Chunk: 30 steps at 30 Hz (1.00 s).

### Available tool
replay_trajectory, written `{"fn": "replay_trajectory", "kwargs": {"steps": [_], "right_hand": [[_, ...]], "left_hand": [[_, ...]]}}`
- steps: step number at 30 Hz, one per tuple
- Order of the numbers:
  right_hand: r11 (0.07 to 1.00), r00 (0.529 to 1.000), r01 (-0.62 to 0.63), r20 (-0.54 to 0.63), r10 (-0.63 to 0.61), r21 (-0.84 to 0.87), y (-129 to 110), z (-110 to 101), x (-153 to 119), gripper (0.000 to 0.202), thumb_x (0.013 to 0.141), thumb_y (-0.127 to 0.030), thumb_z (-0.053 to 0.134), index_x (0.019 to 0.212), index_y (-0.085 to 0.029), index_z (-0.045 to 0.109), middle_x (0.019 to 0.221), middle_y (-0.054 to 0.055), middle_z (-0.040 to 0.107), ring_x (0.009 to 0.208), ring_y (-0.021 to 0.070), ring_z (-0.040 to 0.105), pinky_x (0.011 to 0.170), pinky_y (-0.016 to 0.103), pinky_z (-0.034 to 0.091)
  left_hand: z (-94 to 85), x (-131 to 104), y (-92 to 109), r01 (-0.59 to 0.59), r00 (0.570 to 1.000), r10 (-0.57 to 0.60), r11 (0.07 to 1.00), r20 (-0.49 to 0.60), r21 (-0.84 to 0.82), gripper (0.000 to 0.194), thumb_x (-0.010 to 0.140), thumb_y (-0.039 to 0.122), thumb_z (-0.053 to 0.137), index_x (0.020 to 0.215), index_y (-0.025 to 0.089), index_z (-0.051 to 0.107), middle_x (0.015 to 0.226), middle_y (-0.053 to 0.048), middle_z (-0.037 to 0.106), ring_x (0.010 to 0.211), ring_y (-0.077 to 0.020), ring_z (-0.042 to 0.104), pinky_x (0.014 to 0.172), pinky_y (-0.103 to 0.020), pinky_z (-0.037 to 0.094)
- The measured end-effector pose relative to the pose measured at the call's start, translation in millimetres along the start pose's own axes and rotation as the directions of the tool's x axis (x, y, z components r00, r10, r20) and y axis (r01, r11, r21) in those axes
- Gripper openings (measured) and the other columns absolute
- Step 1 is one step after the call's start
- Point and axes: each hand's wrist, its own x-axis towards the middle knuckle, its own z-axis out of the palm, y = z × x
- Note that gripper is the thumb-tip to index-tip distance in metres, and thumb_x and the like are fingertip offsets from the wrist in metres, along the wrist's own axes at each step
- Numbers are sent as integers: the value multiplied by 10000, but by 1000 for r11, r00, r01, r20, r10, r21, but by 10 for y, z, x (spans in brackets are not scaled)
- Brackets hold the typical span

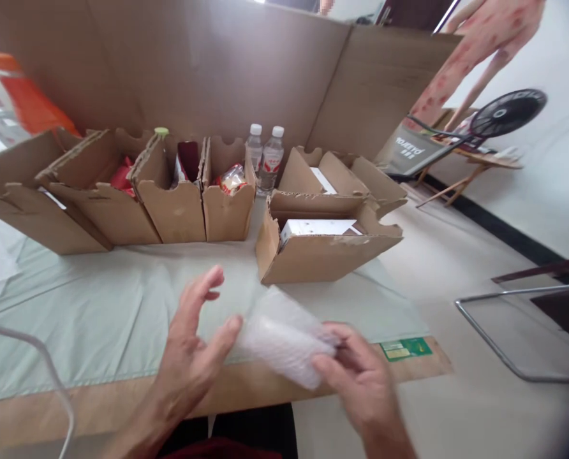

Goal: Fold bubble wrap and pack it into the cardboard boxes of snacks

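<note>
A whitish, translucent sheet that looks like bubble wrap is pinched at its right end by my right hand. It hangs tilted above the table's front edge, and whether anything is wrapped inside I cannot make out. To its left, my left hand holds nothing, with thumb and fingers spread toward the sheet and a small gap between. Beyond the sheet stands an open cardboard box with a white carton in it.
More open cardboard boxes line the back left, some holding packets. Two clear bottles stand before a tall cardboard panel. A pale green cloth covers the table. A white cable curves at left; a metal chair frame is at right.
</note>
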Motion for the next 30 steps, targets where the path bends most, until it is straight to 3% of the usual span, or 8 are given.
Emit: {"fn": "replay_trajectory", "kwargs": {"steps": [4, 7, 9, 13, 15, 18, 22, 30], "right_hand": [[977, 964, 209, -177, -198, 44, -526, -443, 452, 258, 802, -377, 839, 1007, -263, 734, 797, 9, 721, 657, 154, 666, 574, 236, 547], [942, 910, 335, -270, -315, 30, -872, -550, 967, 254, 725, -356, 878, 919, -265, 741, 830, -19, 720, 706, 139, 659, 621, 239, 549], [939, 917, 344, -210, -339, -14, -1003, -549, 1319, 258, 697, -360, 869, 881, -241, 732, 811, -27, 712, 693, 127, 636, 614, 235, 527], [935, 970, 222, 159, -183, -276, -1120, -423, 1840, 248, 743, -393, 786, 864, -191, 709, 679, -27, 651, 555, 111, 540, 500, 240, 418], [834, 957, 199, 285, -53, -515, -1199, -276, 1983, 159, 782, -331, 736, 818, -180, 698, 631, -26, 632, 526, 108, 518, 495, 243, 373], [490, 930, 236, 342, 138, -839, -1399, 12, 2098, 42, 764, -177, 686, 724, -189, 681, 542, -33, 577, 506, 117, 500, 506, 261, 322], [18, 874, 428, 419, 246, -904, -1691, 281, 2190, 137, 697, -110, 675, 598, -202, 650, 488, -18, 530, 502, 138, 483, 521, 302, 304], [-131, 816, 541, 480, 322, -831, -1647, 603, 2223, 147, 761, -193, 671, 851, -176, 787, 663, 78, 709, 711, 238, 680, 591, 313, 412]], "left_hand": [[446, 667, 266, -344, 936, 353, 913, 0, 219, 550, 930, 275, 660, 1460, 271, 512, 1644, -164, 319, 1504, -338, 366, 1169, -546, 404], [760, 924, 271, -428, 901, 433, 870, 36, 245, 355, 926, 188, 639, 1279, 222, 652, 1668, -181, 272, 1518, -368, 343, 1156, -557, 410], [881, 944, 224, -412, 907, 421, 883, 8, 224, 227, 930, 122, 600, 1103, 211, 718, 1619, -173, 369, 1463, -351, 436, 1117, -536, 458], [951, 819, 150, -374, 920, 386, 915, -60, 154, 223, 914, 76, 597, 1006, 216, 744, 1620, -162, 381, 1430, -350, 491, 1078, -534, 501], [955, 773, 138, -362, 926, 371, 924, -69, 120, 242, 908, 67, 597, 1016, 221, 749, 1641, -156, 355, 1424, -347, 502, 1057, -518, 524], [964, 757, 127, -359, 928, 366, 929, -74, 96, 273, 889, 44, 599, 1022, 223, 757, 1658, -144, 341, 1423, -340, 512, 1085, -511, 514], [981, 757, 106, -336, 936, 342, 939, -88, 77, 264, 902, 61, 598, 1031, 219, 767, 1651, -154, 358, 1441, -344, 501, 1124, -528, 484], [1036, 728, 70, -298, 949, 298, 954, -101, 18, 307, 880, 34, 585, 1038, 216, 774, 1614, -166, 423, 1483, -347, 452, 1139, -538, 470]]}}
